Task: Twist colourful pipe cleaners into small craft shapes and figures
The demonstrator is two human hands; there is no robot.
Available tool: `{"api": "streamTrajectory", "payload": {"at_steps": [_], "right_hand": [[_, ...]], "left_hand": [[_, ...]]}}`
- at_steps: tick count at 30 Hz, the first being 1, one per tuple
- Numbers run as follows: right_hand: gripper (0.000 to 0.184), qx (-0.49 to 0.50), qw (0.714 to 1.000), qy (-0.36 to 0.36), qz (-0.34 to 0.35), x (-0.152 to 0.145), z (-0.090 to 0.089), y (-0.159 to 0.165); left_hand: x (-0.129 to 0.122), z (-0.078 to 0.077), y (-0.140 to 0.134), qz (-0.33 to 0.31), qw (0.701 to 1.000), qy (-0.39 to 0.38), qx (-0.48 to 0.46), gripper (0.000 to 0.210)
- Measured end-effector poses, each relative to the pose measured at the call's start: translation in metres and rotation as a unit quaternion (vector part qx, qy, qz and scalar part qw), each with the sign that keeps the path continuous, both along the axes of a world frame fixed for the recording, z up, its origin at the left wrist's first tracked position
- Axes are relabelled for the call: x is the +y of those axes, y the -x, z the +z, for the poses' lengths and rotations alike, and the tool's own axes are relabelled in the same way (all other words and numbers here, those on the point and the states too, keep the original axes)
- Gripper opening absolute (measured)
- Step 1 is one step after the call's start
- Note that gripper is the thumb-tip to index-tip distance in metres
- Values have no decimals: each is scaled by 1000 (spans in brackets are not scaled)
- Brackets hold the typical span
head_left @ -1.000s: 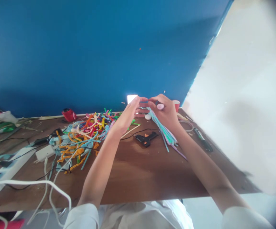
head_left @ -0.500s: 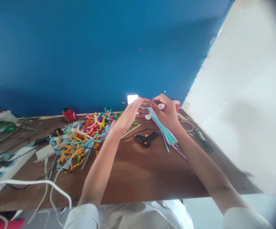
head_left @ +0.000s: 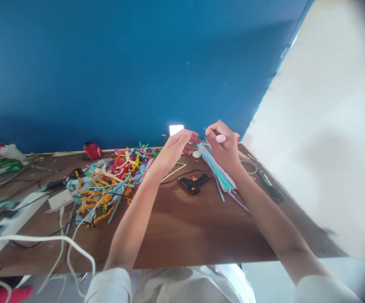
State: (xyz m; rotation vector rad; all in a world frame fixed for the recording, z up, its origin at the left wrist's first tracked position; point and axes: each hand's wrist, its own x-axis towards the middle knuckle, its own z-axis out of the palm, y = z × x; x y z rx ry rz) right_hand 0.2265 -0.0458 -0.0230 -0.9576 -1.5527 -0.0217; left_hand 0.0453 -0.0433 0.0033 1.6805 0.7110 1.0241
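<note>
My left hand (head_left: 176, 146) is raised over the back of the table, palm turned to the right, its fingers stretched out and apart. Nothing shows plainly in it. To its right, my right hand (head_left: 223, 145) is closed round a pale pink pen (head_left: 220, 138); the rounded end sticks out towards me and a thin tip points left. A gap separates the two hands. Below and between them lie a bundle of pastel pipe cleaners (head_left: 220, 174), partly behind my right hand, and a small white round object (head_left: 197, 154). A lit phone (head_left: 176, 129) stands behind my left hand.
A black glue gun (head_left: 194, 184) lies mid-table. Left of it is a heap of colourful pipe cleaners (head_left: 119, 172), with a red object (head_left: 92, 150) behind. White cables and a power strip (head_left: 18, 223) occupy the left. A dark green marker (head_left: 271, 186) lies right, near the wall.
My right hand has moved slightly right and away from my left fingers, taking the pen with it. My left hand has stayed almost in place.
</note>
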Motion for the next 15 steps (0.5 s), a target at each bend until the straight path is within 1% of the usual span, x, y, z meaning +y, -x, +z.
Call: {"api": "streamTrajectory", "payload": {"at_steps": [2, 3, 4, 7, 10, 12, 15], "right_hand": [[37, 3, 1000, 14, -19, 1, 0, -2], [38, 2, 1000, 15, -26, 2, -1, -3], [35, 1, 1000, 10, -28, 3, -1, -3], [19, 14, 1000, -12, -21, 6, -3, -5], [17, 27, 999, -17, -15, 5, -3, -4], [20, 25, 999, -24, -9, 3, -1, -3], [14, -5, 999, -49, -5, -1, 1, -1]], "left_hand": [[-2, 2, 0, 3, 1000, 16, -16, 36], [-3, 3, 1, 1, 999, 27, -29, 34], [-4, 4, 1, -4, 998, 38, -42, 34], [-4, 5, 2, -30, 995, 59, -79, 33], [-1, 4, 4, -56, 990, 68, -111, 35], [2, 4, 5, -56, 986, 81, -136, 36], [4, 4, 7, -56, 977, 113, -174, 35]]}}
